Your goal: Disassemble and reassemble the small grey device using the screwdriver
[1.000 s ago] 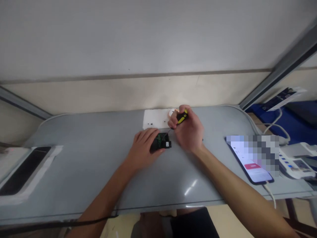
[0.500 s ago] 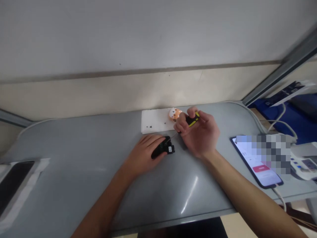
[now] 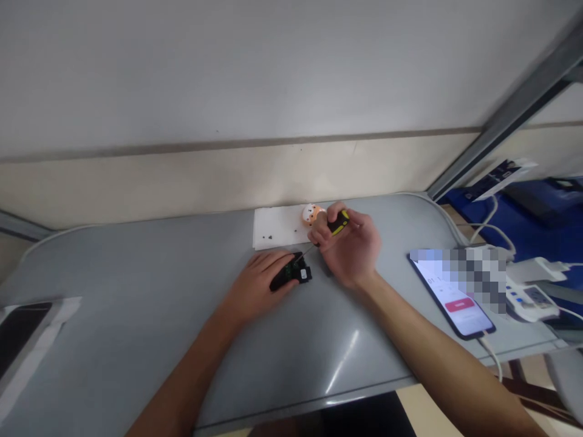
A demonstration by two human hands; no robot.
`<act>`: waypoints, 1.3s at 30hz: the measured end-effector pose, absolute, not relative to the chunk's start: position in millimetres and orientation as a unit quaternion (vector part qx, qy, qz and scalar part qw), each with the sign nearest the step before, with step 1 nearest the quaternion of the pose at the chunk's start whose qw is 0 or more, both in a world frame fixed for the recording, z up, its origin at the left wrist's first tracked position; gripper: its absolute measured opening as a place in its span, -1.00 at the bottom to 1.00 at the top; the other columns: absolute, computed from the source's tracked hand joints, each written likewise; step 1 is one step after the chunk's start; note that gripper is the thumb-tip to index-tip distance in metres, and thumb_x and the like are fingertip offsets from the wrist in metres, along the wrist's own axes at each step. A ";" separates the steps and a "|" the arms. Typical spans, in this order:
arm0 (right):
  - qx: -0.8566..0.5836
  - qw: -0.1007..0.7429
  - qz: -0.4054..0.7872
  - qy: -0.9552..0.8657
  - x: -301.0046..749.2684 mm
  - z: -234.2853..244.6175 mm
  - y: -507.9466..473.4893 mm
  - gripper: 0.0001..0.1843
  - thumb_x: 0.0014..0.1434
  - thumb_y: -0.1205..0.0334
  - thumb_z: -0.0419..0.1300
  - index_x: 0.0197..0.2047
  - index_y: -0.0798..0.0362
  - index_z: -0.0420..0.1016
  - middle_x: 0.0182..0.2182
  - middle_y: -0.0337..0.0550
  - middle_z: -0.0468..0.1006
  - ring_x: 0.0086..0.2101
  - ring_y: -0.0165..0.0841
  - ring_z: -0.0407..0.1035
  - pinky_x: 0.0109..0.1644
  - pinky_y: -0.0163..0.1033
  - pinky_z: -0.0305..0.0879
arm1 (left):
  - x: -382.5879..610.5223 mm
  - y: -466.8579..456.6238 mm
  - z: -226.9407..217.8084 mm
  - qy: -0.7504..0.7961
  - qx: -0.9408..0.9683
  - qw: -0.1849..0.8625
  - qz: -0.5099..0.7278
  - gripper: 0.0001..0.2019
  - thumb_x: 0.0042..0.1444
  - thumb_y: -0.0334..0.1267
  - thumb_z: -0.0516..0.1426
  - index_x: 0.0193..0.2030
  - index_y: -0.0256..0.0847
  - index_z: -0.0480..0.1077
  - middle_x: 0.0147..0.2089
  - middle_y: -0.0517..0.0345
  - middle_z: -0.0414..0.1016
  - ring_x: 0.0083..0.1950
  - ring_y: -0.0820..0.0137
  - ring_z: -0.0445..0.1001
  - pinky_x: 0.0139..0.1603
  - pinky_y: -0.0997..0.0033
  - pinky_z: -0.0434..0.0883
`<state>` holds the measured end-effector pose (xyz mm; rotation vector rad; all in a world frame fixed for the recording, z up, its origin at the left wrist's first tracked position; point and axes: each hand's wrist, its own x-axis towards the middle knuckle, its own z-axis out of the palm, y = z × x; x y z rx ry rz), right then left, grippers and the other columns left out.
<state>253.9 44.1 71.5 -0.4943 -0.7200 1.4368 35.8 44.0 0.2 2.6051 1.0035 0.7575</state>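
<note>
A small black device [image 3: 283,278] with a green circuit board and a white label lies on the grey table. My left hand [image 3: 259,285] is closed around its left side, fingers over the top edge and thumb along the near edge. Between the fingers and thumb of my right hand [image 3: 350,247] is a black and yellow screwdriver [image 3: 339,224]. Its thin shaft slants down left and the tip reaches the circuit board; the exact contact point is too small to make out. Behind the hands, a white paper pad [image 3: 277,227] carries several tiny dark pieces, probably screws.
An orange and white animal figure [image 3: 310,213] stands on the pad, partly behind my right hand. To the right lie a plugged-in phone [image 3: 464,315] and a white power strip [image 3: 537,306]. A dark flat object [image 3: 22,334] is at the left edge. A wall [image 3: 228,176] closes the back.
The view has shifted, so the whole scene sits slightly further left. Both hands keep their hold, and the screwdriver tip stays at the device.
</note>
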 end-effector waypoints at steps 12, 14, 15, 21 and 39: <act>-0.209 0.695 0.627 -0.284 266.4 73.2 52.4 -0.74 0.25 0.06 0.05 -0.43 -0.02 0.26 -0.52 -0.28 0.06 -0.48 -0.38 -0.01 -0.33 -0.23 0.09 | 41.7 52.0 0.7 0.316 0.909 0.134 0.234 -0.58 0.40 -0.05 0.21 0.32 -0.08 0.40 0.26 0.00 0.56 0.26 0.13 0.53 0.32 0.00 0.47; -0.197 0.694 0.634 -0.277 267.2 73.8 51.9 -0.74 0.26 0.09 0.05 -0.43 -0.01 0.28 -0.53 -0.28 0.07 -0.48 -0.39 0.00 -0.33 -0.24 0.08 | 41.5 50.3 2.5 0.314 0.912 0.126 0.231 -0.59 0.40 -0.07 0.20 0.31 -0.11 0.40 0.27 -0.01 0.56 0.27 0.13 0.52 0.31 0.02 0.47; -0.193 0.693 0.638 -0.276 267.4 73.9 51.8 -0.74 0.26 0.09 0.05 -0.43 0.00 0.29 -0.53 -0.27 0.07 -0.48 -0.39 0.00 -0.33 -0.24 0.07 | 41.5 49.6 3.2 0.313 0.912 0.122 0.234 -0.60 0.40 -0.07 0.20 0.30 -0.12 0.40 0.27 -0.02 0.56 0.27 0.13 0.52 0.31 0.02 0.47; -0.202 0.678 0.651 -0.274 265.5 72.3 50.9 -0.73 0.23 0.06 0.07 -0.45 0.00 0.31 -0.56 -0.27 0.07 -0.49 -0.38 0.01 -0.34 -0.24 0.05 | 44.0 49.0 5.6 0.310 0.916 0.100 0.235 -0.61 0.41 -0.07 0.20 0.29 -0.12 0.40 0.25 -0.01 0.58 0.23 0.13 0.55 0.27 0.03 0.50; -0.173 0.673 0.669 -0.263 263.7 70.0 50.7 -0.69 0.29 0.12 -0.02 -0.45 0.01 0.35 -0.56 -0.25 0.09 -0.48 -0.37 -0.02 -0.34 -0.23 0.00 | 53.6 46.5 20.5 0.333 0.898 0.098 0.270 -0.80 0.40 -0.26 0.16 0.11 -0.17 0.47 0.19 -0.03 0.55 0.28 0.14 0.46 0.35 0.01 0.39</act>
